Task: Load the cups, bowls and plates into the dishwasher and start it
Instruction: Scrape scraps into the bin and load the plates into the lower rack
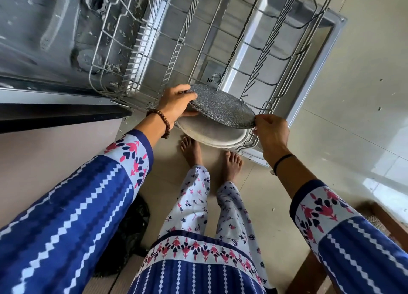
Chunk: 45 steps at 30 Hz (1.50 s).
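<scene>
Hands [176, 101] [272, 132] grip seemingly 2 plates [220, 106] [212, 137].

This is looking like a home kitchen. A dishwasher [44, 24] is standing open by a dark-edged desk [55, 117], its door [313, 57] lying flat and its wire rack [176, 48] sitting pulled out over it, with two plates [220, 106] being held at the rack's near end. A person is standing with bare feet [191, 149] on a pale tiled floor [353, 117], wearing loose printed trousers [192, 205].
</scene>
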Available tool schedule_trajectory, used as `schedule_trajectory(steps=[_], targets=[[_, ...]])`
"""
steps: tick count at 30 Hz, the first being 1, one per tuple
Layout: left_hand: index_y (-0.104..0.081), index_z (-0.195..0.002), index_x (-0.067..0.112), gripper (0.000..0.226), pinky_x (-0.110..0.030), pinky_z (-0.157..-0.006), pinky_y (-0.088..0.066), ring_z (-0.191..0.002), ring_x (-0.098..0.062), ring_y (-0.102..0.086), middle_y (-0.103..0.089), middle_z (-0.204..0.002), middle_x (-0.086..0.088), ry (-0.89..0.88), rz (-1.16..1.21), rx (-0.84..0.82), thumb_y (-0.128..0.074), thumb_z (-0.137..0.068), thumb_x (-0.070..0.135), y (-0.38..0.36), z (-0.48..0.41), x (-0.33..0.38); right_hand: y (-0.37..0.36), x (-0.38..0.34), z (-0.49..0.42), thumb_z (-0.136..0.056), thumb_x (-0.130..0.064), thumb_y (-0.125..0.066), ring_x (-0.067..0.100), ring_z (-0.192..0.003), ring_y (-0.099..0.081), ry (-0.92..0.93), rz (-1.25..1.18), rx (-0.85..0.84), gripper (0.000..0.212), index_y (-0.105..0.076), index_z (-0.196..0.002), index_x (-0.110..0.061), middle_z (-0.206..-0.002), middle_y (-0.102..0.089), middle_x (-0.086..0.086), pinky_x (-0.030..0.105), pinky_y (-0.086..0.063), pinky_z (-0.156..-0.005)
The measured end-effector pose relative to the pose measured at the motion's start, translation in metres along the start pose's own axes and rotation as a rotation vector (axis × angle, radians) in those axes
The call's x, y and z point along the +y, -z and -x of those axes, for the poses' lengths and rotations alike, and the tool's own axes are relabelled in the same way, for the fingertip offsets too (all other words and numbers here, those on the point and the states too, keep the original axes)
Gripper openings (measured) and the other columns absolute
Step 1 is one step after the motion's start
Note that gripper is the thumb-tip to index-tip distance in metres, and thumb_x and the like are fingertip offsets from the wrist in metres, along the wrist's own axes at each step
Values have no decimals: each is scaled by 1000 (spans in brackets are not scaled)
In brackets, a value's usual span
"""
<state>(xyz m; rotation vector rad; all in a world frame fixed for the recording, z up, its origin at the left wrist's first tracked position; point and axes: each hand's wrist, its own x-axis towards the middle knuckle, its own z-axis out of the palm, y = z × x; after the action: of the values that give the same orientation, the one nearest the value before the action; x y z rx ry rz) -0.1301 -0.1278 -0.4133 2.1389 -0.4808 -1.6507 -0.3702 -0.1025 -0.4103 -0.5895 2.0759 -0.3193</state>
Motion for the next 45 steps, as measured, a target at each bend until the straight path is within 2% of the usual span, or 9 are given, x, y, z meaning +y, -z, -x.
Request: schedule_trajectory(steps=[7, 12, 18, 22, 25, 29, 35, 39, 45], targets=[[-60, -131, 18, 38, -38, -67, -62, -75, -16, -68, -61, -116, -8, -8, 89, -46, -60, -94, 10, -5, 39, 7, 4, -11, 24, -84, -21, -61, 27, -98, -69, 112, 96, -13, 19, -65, -68, -32, -96, -74, -2, 45, -58, -89], [-55, -132, 26, 36, -33, -57, -60, -63, -23, -72, -69, -102, -13, -70, 86, 24, -54, -97, 17, 0, 85, 9, 15, -33, 57, -89, -17, -60, 23, -90, -70, 272, 164, -66, 17, -71, -82, -28, -100, -73, -3, 36, -60, -81], [-53, -128, 13, 31, -22, -48, -54, -43, -3, -63, -66, -108, -13, -79, 152, 66, -55, -97, 13, 24, 164, 23, 33, -75, 128, -89, -20, -59, 16, -83, -67, 455, 231, -174, 19, -77, -97, -22, -94, -74, -6, 23, -49, -69], [-52, -126, 4, 31, -23, -50, -54, -51, -11, -64, -69, -98, -14, -99, 258, 29, -58, -96, 11, 53, 228, 34, 44, -102, 191, -91, -21, -60, 9, -71, -63, 662, 319, -268, 19, -76, -101, -20, -94, -73, -4, 8, -40, -53], [-56, -120, 4, 24, -25, -53, -54, -66, -20, -65, -70, -104, -19, -163, 292, 35, -58, -96, 8, 79, 277, 35, 48, -119, 237, -92, -22, -60, 12, -79, -65, 801, 355, -388, 15, -74, -99, -21, -94, -72, -4, 18, -48, -61], [-63, -112, 9, 18, -28, -62, -58, -68, -16, -70, -73, -98, -12, -231, 344, 141, -59, -94, 11, 111, 344, 17, 50, -132, 300, -92, -23, -63, 5, -86, -67, 969, 394, -543, 14, -74, -100, -20, -93, -72, -9, 12, -48, -66], [-63, -91, 17, 10, -28, -61, -53, -70, -22, -69, -74, -96, -12, -266, 419, 320, -55, -95, 14, 155, 427, -35, 42, -133, 392, -93, -21, -67, 10, -91, -68, 1159, 450, -771, 12, -72, -103, -15, -97, -73, -3, 28, -56, -82], [-64, -106, 6, 15, -30, -62, -54, -75, -24, -70, -74, -98, -13, -314, 539, 497, -56, -95, 12, 187, 488, -70, 25, -122, 459, -92, -20, -69, 7, -87, -67, 1276, 551, -936, 7, -70, -98, -22, -92, -71, -8, 38, -59, -85], [-65, -105, 17, 15, -26, -60, -54, -78, -19, -73, -75, -93, -2, -393, 644, 768, -52, -99, 20, 237, 563, -123, -8, -102, 566, -92, -25, -67, 9, -86, -69, 1464, 642, -1156, 6, -70, -97, -26, -92, -72, -8, 42, -60, -80]])
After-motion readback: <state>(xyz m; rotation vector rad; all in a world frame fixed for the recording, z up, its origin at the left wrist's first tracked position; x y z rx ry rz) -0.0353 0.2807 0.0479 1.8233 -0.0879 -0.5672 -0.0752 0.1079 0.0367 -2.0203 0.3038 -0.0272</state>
